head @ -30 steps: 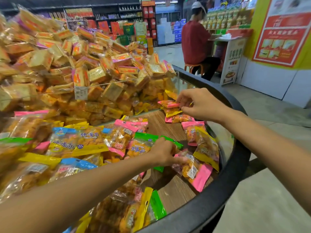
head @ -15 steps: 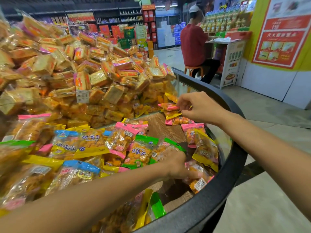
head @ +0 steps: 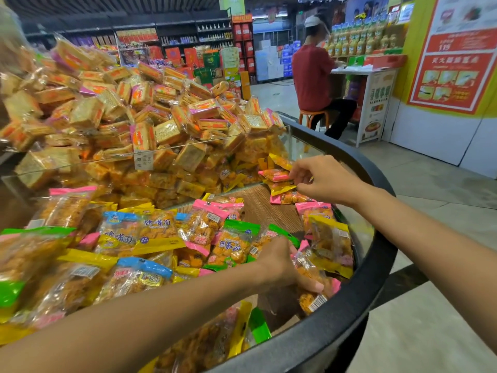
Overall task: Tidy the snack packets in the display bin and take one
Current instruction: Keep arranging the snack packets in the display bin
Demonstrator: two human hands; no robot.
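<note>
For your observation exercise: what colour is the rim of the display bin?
Black, a smooth curved rim, seen clearly in the head view along the bin's right edge.

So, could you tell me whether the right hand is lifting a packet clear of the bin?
No, the right hand only pinches a pink packet lying low in the bin.

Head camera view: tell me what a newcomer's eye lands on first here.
The heaped pile of square yellow packets fills the upper left, behind a clear divider. In front, bright pink, yellow, green and blue snack packets spread across the black-rimmed display bin, with the left hand on packets near the rim and the right hand pinching one at the far end.
</note>
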